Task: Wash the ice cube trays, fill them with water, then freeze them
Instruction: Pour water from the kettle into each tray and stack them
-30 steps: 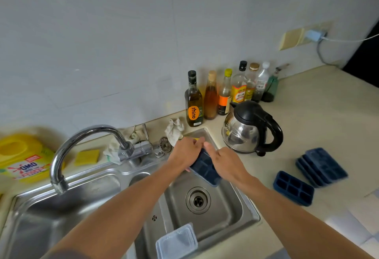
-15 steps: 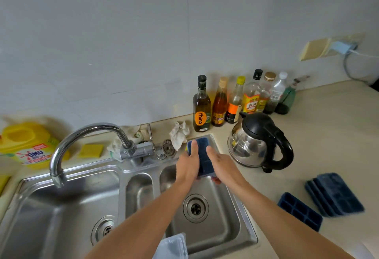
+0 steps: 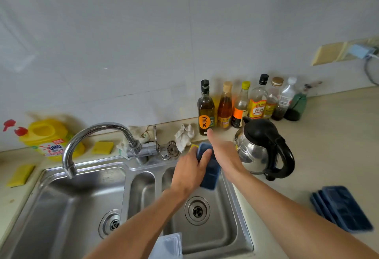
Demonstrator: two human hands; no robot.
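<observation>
A person washes up at a kitchen sink (image 3: 242, 213), both bare arms reaching over the right basin. The left hand (image 3: 189, 173) grips a dark blue tray (image 3: 211, 169) by its left edge, fingers (image 3: 206, 155) curled over the rim, and holds it tilted above the drain. The right hand (image 3: 223, 152) lies flat along the tray's right side with its fingers stretched straight out, holding nothing; whether it presses on the tray cannot be told. A yellow sponge (image 3: 193, 147) peeks out just beyond the left fingertips, behind the tray's far end, and it cannot be told whether the left hand holds it too.

Just right of the right hand stands a steel kettle (image 3: 264, 148) with a black lid and handle. Beyond the right fingertips a row of bottles (image 3: 205, 109) lines the wall. A crumpled cloth (image 3: 184, 136) lies just beyond the left hand, and the tap (image 3: 98, 139) curves over the left basin, well left of that hand. Far to the left sit a yellow jug (image 3: 49, 137) and two more yellow sponges (image 3: 102, 147). A stack of trays (image 3: 342, 209) rests on the counter, well right of the right forearm. A clear plastic lid (image 3: 168, 246) leans at the sink's near edge, below the left forearm.
</observation>
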